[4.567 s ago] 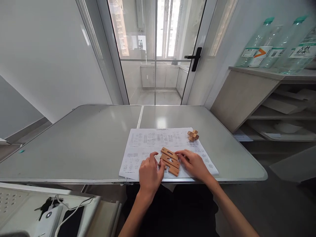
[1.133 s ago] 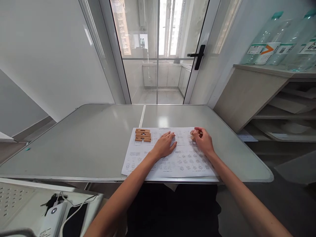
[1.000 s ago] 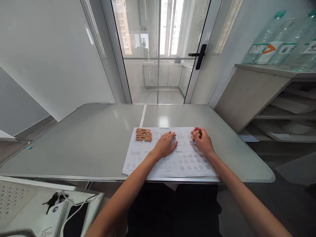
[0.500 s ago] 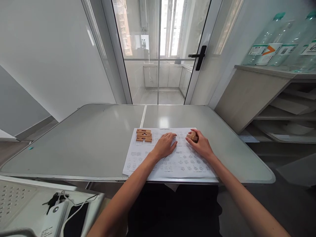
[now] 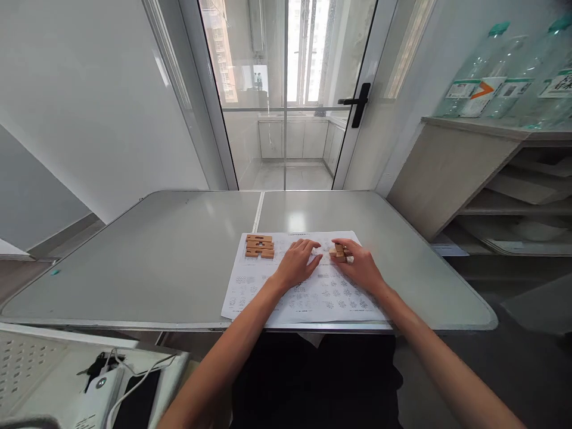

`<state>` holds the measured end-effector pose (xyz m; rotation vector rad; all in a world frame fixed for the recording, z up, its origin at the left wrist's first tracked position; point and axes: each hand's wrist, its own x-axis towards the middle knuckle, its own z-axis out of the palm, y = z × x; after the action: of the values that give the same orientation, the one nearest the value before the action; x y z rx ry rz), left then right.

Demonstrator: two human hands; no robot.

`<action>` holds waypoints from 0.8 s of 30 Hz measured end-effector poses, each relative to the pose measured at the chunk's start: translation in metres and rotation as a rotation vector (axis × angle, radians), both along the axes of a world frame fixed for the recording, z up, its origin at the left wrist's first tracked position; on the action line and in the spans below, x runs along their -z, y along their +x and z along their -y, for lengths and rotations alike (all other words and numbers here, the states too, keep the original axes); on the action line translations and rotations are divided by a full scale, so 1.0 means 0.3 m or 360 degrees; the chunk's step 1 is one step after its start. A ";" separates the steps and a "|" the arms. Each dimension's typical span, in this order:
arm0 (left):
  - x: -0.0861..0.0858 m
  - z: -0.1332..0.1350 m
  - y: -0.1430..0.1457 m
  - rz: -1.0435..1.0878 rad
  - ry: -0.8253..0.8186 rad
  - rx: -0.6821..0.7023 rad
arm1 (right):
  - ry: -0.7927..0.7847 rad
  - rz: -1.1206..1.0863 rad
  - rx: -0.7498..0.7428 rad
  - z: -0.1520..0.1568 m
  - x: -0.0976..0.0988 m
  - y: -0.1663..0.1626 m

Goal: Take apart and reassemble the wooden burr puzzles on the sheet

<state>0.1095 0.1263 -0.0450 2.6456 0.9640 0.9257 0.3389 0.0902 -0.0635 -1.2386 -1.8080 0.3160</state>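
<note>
A printed instruction sheet (image 5: 313, 292) lies near the front edge of the grey table (image 5: 156, 256). My right hand (image 5: 360, 268) grips a small wooden cross-shaped puzzle (image 5: 339, 252) at the sheet's far right part, fingers curled around it. My left hand (image 5: 297, 263) rests flat on the paper, fingers stretched toward the puzzle, just left of it. A row of flat notched wooden pieces (image 5: 260, 246) lies on the sheet's far left corner, apart from both hands.
A glass door with a black handle (image 5: 355, 104) stands behind the table. A shelf unit (image 5: 491, 173) with water bottles (image 5: 473, 77) on top is at the right. A white device with a cable (image 5: 96, 396) sits at the lower left.
The flat wooden pieces went from in front of me to the sheet's far left corner. My right hand took the cross puzzle and slid it left toward my left hand.
</note>
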 end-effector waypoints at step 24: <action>-0.016 0.015 0.024 0.0121 -0.0033 0.0068 | 0.0061 0.0050 -0.0154 0.012 -0.005 -0.033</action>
<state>0.1166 0.1218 -0.0403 2.5833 0.8910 0.9935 0.3289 0.0865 -0.0619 -1.1377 -1.8963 0.3164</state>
